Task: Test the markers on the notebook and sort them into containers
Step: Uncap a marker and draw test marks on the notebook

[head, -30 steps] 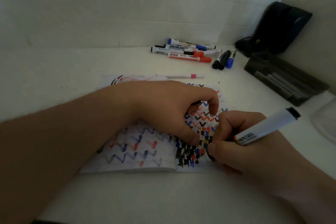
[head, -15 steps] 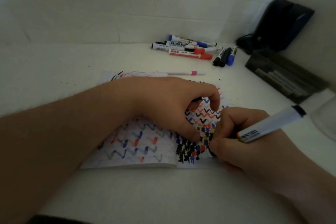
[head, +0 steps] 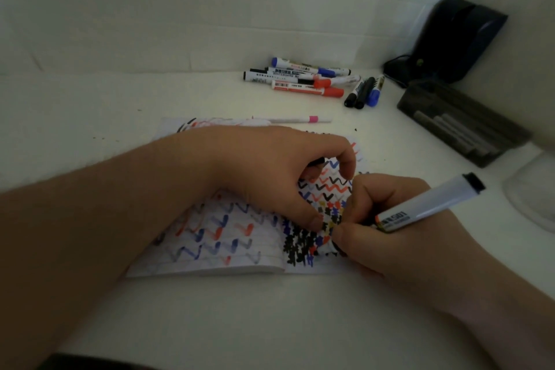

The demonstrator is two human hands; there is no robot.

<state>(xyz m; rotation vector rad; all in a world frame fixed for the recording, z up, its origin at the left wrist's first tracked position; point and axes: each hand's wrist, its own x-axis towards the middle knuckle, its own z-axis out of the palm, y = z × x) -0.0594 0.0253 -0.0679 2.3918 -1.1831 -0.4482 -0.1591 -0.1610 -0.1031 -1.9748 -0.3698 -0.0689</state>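
White table (head: 90, 105): left hand (head: 270, 171) is curling on notebook (head: 210, 243), apparently pinching something dark; right hand (head: 387, 219) is gripping marker (head: 426, 204), tip down.

Dim, flat indoor light with greenish-grey cast; no glare. Soft, faint shadows under hands (head: 270, 177) on notebook (head: 210, 237). Overall softness, fine detail smeared. Wide-angle bending at frame edges. Dark tray (head: 459, 120) at bench (head: 90, 105) right edge murky, contents hard to read.
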